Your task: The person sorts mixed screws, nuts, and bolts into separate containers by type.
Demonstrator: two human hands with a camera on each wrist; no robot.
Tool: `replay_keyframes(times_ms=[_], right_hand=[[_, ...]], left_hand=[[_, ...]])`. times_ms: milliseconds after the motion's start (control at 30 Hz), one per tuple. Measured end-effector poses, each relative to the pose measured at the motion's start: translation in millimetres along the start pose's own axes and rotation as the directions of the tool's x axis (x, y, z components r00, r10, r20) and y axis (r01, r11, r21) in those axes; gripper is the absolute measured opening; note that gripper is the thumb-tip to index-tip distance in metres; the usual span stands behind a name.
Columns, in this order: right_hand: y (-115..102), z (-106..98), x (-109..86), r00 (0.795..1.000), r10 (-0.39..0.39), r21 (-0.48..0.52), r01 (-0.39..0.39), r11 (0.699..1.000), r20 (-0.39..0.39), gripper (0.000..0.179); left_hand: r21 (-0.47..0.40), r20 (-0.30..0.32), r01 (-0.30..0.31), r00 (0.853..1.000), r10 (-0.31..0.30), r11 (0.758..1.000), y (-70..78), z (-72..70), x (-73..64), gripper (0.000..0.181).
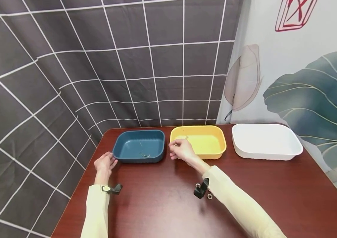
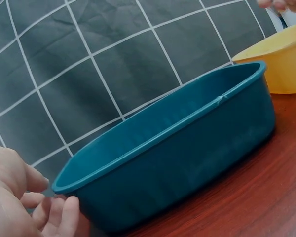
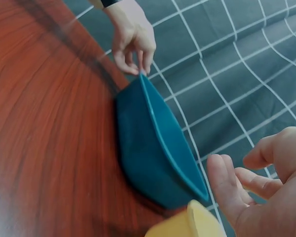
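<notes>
A dark blue plastic bin [image 1: 138, 160] stands at the table's left, with several thin screws [image 1: 146, 156] lying on its floor. My left hand [image 1: 105, 162] pinches the near left corner of its rim, thumb on one side and fingers on the other. To the right is a yellow bin [image 1: 213, 156], with a small thin piece [image 1: 186, 137] visible near its left side. Over that bin's near left rim hovers my right hand [image 1: 182, 150]; in the right wrist view its fingers [image 3: 221, 175] are loosely bent, thumb apart, nothing visible between them.
A white bin [image 1: 264, 154] stands at the right of the row. Hex nuts [image 1: 209, 196] lie on the reddish-brown table [image 1: 156, 198] under my right forearm, partly hidden by the wrist camera [image 1: 201, 189]. A dark grid-patterned curtain [image 1: 168, 59] hangs behind the bins.
</notes>
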State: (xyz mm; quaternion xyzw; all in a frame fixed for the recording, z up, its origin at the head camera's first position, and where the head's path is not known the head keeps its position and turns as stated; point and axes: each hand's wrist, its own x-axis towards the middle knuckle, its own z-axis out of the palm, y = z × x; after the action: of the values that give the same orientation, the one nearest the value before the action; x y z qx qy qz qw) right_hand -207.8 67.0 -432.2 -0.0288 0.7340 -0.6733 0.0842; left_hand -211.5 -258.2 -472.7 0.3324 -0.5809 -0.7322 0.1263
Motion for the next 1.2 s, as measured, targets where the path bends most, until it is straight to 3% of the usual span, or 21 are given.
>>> replay_keyframes(times_ms=[200, 300, 433, 533, 667, 767, 900, 1200], right_hand=[[11.0, -24.8, -18.7, 1.000, -0.003, 0.008, 0.003, 1.000, -0.029, 0.022], [12.2, -30.6, -25.6, 0.999, 0.002, -0.006, -0.002, 1.000, -0.038, 0.021], [14.9, -37.6, -33.3, 0.998, 0.000, -0.029, -0.001, 1.000, -0.060, 0.019], [18.0, -43.5, -38.3, 0.997, -0.006, -0.047, 0.002, 0.999, -0.072, 0.021], [23.1, -51.5, -42.9, 0.996, -0.001, -0.046, -0.004, 0.999, -0.092, 0.022], [25.1, -57.5, -46.0, 0.994, 0.010, -0.029, -0.014, 0.999, -0.112, 0.023], [24.9, -65.1, -50.4, 0.992, 0.015, -0.020, -0.018, 1.000, -0.129, 0.025], [24.1, -80.8, -62.7, 0.987, 0.009, -0.027, -0.013, 1.000, -0.158, 0.023]], left_hand=[[0.037, -0.125, -0.071, 0.989, 0.075, 0.997, -0.6, 4.4, -14.2, 0.038], [0.109, -0.188, -0.139, 0.969, 0.158, 0.984, -1.8, 7.6, -26.5, 0.035], [0.197, -0.203, -0.241, 0.938, 0.280, 0.950, -5.1, 14.4, -45.8, 0.032], [0.206, -0.159, -0.312, 0.925, 0.346, 0.928, -8.2, 19.6, -60.9, 0.028], [0.120, -0.048, -0.354, 0.931, 0.361, 0.928, -12.6, 27.0, -80.9, 0.027], [0.030, 0.052, -0.347, 0.937, 0.345, 0.937, -17.5, 33.8, -94.1, 0.028], [-0.045, 0.144, -0.333, 0.931, 0.336, 0.942, -25.4, 43.3, -107.9, 0.028], [-0.082, 0.250, -0.307, 0.915, 0.318, 0.948, -40.2, 58.9, -123.8, 0.026]])
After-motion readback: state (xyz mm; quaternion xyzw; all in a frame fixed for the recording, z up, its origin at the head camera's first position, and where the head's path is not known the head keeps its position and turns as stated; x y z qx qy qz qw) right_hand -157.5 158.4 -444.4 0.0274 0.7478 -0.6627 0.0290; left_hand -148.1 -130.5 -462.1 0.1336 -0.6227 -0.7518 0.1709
